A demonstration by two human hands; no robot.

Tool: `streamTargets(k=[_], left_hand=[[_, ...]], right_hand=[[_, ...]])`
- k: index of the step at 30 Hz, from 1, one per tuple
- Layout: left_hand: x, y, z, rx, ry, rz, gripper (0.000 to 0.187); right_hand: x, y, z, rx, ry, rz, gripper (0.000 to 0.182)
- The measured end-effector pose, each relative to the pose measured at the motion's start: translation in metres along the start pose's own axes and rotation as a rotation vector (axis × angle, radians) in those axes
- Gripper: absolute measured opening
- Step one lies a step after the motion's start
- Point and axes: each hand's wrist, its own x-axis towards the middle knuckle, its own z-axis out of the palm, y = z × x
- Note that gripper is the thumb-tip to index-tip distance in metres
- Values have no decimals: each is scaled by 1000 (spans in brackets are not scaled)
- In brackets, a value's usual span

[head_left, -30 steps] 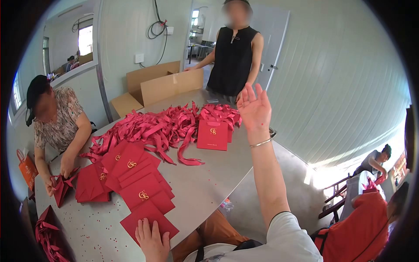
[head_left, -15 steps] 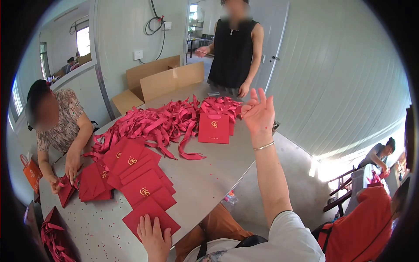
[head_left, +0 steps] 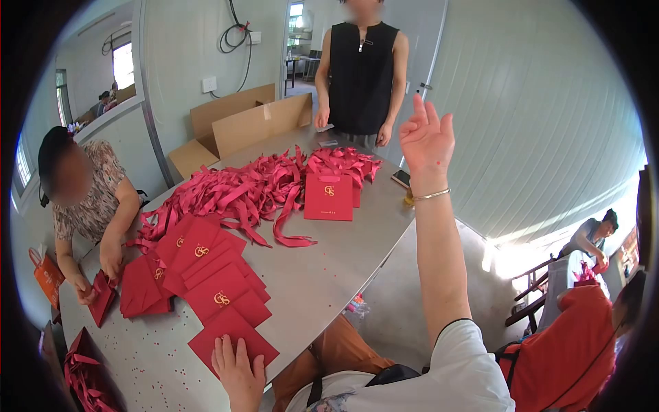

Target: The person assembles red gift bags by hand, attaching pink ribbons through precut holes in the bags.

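My left hand (head_left: 238, 367) lies flat, fingers spread, on a plain red paper bag (head_left: 254, 343) near the table's front edge. That bag overlaps a fanned row of flat red bags with gold lettering (head_left: 221, 299). My right hand (head_left: 427, 141) is raised in the air beyond the table's right edge, palm showing, a bracelet on the wrist. Some of its fingers are stretched and others partly bent, with nothing visible in it. Past the fanned row, a heap of red ribbons (head_left: 233, 189) covers the back of the table, beside a red bag with a ribbon handle (head_left: 329, 199).
A seated person (head_left: 103, 185) handles a red bag at the left. Another person (head_left: 364, 75) stands behind the table near an open cardboard box (head_left: 264, 123). A phone (head_left: 401, 178) lies at the right edge. Small red dots (head_left: 168, 350) are scattered over the grey tabletop (head_left: 329, 250).
My right hand has risen slightly and shifted right. My left hand stays on the bag. The standing person's hand has come down to the table's far edge.
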Motion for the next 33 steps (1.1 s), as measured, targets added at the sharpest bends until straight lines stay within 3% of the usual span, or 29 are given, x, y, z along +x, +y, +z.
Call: streamTargets(k=[4,6,8,10,13,14,16,18,20,22,23,24,29,33], left_hand=[[1,-3,3,-8,13,40,51],[5,3,-4,-7,-4,8,50],[8,8,-11,-38,-35,-30,49],[9,6,-15,-24,-50,-38,48],[6,2,-12,4,-37,-20,49],[7,3,-12,2,-42,-25,49],[9,2,-8,5,-38,-26,50],[10,2,-6,8,-38,-20,50],[10,2,-8,-2,-51,-32,49],[14,6,-14,-7,-106,-70,48],[14,5,-12,-28,-110,-76,49],[10,3,-9,-24,-88,-62,50],[6,4,-11,-10,-42,5,53],[10,3,-10,24,3,35,50]], right_hand=[[6,-9,-1,-34,-88,-13,64],[16,-17,-20,-9,-323,15,65],[10,-7,-18,-75,-307,52,64],[-5,16,-20,-7,-400,201,57],[-46,85,-40,-319,-346,391,39],[-70,109,-45,-520,-245,532,34],[-110,157,-53,-1261,-461,629,35],[-128,189,-96,-1877,-992,138,37],[-146,196,-81,-2310,-901,250,34],[-152,205,-115,-2303,-938,355,23],[-155,200,-102,-2277,-919,527,21],[-162,203,-123,-2239,-895,386,20],[-160,202,-126,-1918,-623,291,21],[-159,206,-118,-1765,-520,342,21]])
